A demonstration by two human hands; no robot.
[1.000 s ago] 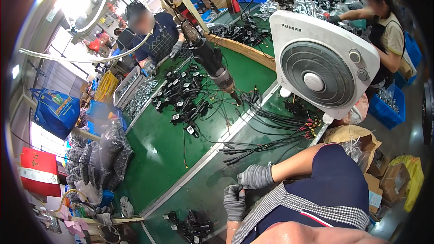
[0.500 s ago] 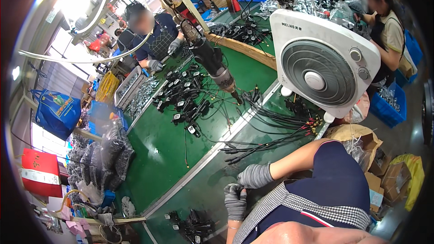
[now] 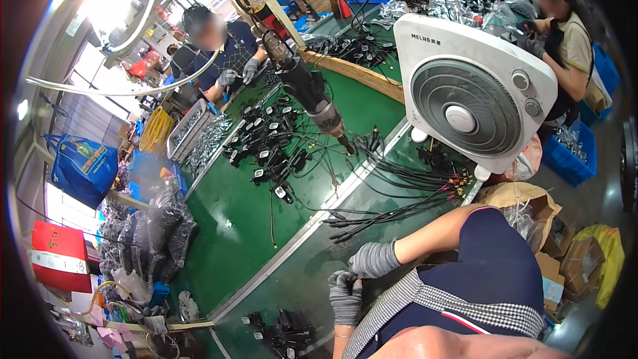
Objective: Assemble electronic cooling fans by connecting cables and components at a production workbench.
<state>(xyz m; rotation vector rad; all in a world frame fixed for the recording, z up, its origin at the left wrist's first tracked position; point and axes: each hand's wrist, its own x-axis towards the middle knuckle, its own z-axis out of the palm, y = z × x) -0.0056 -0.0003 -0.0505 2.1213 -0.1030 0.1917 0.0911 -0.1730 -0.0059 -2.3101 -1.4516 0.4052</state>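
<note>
My left hand [image 3: 345, 299] and my right hand [image 3: 375, 260], both in grey knitted gloves, are close together over the near edge of the green bench. Their fingers are curled inward, and whatever may be between them is too small or hidden to make out. Just beyond my right hand lies a bundle of black cables [image 3: 392, 211] with red and brass-coloured ends toward the right. Left of my left hand sits a small heap of black plug-like parts [image 3: 284, 336]. An electric screwdriver [image 3: 309, 90] hangs bit-down over the bench, apart from both hands.
A white box fan [image 3: 478, 96] stands at the right of the bench. More black corded parts [image 3: 269, 134] are spread across the far side, where a gloved co-worker [image 3: 229, 50] works. Another person [image 3: 565, 53] is at the far right. Open cardboard boxes [image 3: 531, 209] flank my right arm.
My hands stay almost in place. Across the bench, the co-worker's gloved hands have come closer together. The person at the far right has moved their hands a little.
</note>
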